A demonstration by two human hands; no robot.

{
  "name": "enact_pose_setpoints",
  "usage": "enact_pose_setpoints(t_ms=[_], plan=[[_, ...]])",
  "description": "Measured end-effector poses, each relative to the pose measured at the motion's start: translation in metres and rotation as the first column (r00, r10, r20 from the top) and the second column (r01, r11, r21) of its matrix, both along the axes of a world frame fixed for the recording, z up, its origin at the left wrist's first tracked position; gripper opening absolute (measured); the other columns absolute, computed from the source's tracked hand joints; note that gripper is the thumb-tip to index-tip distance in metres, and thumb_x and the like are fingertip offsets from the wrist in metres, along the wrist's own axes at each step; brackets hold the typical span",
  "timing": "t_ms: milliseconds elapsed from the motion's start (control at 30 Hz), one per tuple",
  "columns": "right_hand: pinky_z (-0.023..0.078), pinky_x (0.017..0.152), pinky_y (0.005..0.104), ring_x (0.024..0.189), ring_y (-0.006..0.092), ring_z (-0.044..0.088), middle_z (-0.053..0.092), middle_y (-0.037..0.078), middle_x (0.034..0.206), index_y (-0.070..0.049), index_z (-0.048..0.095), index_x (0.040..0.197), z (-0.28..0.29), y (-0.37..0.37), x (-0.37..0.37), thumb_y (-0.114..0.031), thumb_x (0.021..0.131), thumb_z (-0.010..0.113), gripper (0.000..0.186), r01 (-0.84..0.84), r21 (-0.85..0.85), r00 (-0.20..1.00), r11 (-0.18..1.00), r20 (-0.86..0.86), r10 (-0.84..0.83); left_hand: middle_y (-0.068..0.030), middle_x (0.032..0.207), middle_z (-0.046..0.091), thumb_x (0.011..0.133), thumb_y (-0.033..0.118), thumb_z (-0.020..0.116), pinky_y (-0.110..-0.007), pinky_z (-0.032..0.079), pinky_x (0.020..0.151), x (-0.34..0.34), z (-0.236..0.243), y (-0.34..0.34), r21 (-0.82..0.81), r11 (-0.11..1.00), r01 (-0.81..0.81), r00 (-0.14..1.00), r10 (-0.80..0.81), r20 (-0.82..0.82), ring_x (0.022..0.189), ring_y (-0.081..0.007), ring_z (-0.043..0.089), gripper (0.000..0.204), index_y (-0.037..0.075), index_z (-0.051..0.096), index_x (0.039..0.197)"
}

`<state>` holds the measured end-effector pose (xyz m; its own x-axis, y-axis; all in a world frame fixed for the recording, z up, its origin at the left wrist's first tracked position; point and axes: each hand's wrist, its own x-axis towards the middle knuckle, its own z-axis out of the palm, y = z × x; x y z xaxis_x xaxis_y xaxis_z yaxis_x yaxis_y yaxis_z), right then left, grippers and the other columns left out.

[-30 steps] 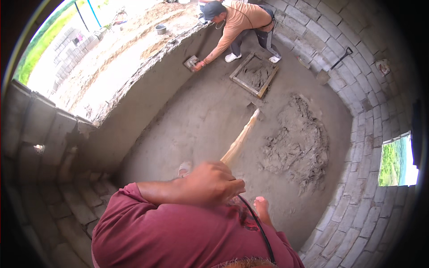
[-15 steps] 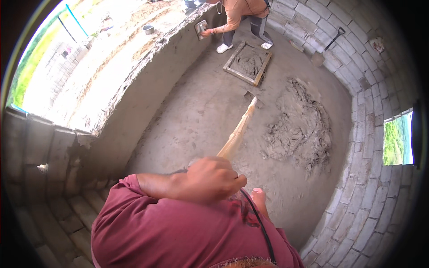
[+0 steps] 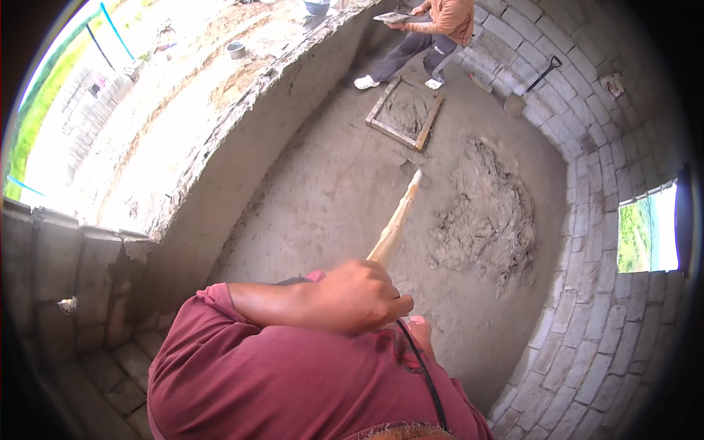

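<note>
Hoe (image 3: 397,218) left of the mortar heap (image 3: 488,220), left hand (image 3: 359,293) wrapped around it, right hand's (image 3: 420,331) hold unclear; beyond the heap, a co-worker's (image 3: 451,20) float (image 3: 392,17) has left the wall (image 3: 286,110), smoothing apparently paused.

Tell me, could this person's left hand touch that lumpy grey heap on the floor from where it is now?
Probably not: the left hand appears closed around the wooden handle, and the heap lies farther out on the floor, to the right. Nothing seems to block the way between.
</note>
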<state>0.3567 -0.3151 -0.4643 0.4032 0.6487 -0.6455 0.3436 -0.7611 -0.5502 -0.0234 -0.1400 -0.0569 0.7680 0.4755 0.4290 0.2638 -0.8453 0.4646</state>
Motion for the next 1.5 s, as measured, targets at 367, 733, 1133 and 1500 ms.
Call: enact_pose_setpoints(t_ms=[367, 733, 1133, 1500], plan=[[0.058, 0.073, 0.0333, 0.079, 0.0218, 0.075, 0.078, 0.016, 0.094, 0.001, 0.074, 0.11, -0.007, 0.013, -0.061, -0.01, 0.084, 0.068, 0.028, 0.015, 0.105, 1.0, 0.994, -0.02, -0.013, -0.0041, 0.061, 0.059, 0.078, 0.017, 0.069, -0.042, 0.051, 0.062, -0.033, 0.003, 0.016, -0.065, 0.992, 0.104, 0.995, -0.103, 0.016, 0.062, -0.0272, 0.064, 0.015, 0.008, 0.057, 0.081], [0.058, 0.074, 0.0339, 0.077, 0.0222, 0.075, 0.078, 0.017, 0.092, 0.0, 0.075, 0.109, -0.017, -0.043, -0.047, -0.014, 0.081, 0.069, 0.032, 0.142, -0.034, 0.99, 0.989, 0.017, -0.142, 0.0007, 0.06, 0.051, 0.079, 0.02, 0.068, -0.039, 0.049, 0.053, -0.031, -0.003, 0.03, 0.033, 0.984, 0.175, 0.98, -0.178, 0.092, 0.056, -0.0216, 0.058, 0.014, 0.012, 0.063, 0.09], [0.058, 0.075, 0.0355, 0.076, 0.0255, 0.075, 0.077, 0.016, 0.087, 0.001, 0.075, 0.107, -0.051, -0.044, -0.055, -0.018, 0.079, 0.069, 0.034, 0.016, 0.067, 0.996, 0.998, 0.086, -0.021, 0.0, 0.061, 0.052, 0.081, 0.02, 0.068, -0.04, 0.052, 0.055, -0.033, -0.004, 0.029, 0.025, 0.987, 0.158, 0.982, -0.16, 0.105, 0.056, -0.0225, 0.061, 0.013, 0.012, 0.061, 0.088], [0.058, 0.075, 0.0343, 0.077, 0.0236, 0.076, 0.078, 0.017, 0.091, 0.001, 0.074, 0.108, -0.039, -0.03, -0.055, -0.013, 0.081, 0.068, 0.031, 0.125, 0.043, 0.992, 0.991, -0.04, -0.124, -0.0047, 0.063, 0.061, 0.08, 0.019, 0.066, -0.043, 0.053, 0.062, -0.045, 0.002, 0.023, -0.077, 0.986, 0.146, 0.989, -0.144, 0.032, 0.066, -0.0286, 0.067, 0.014, 0.009, 0.057, 0.081]])
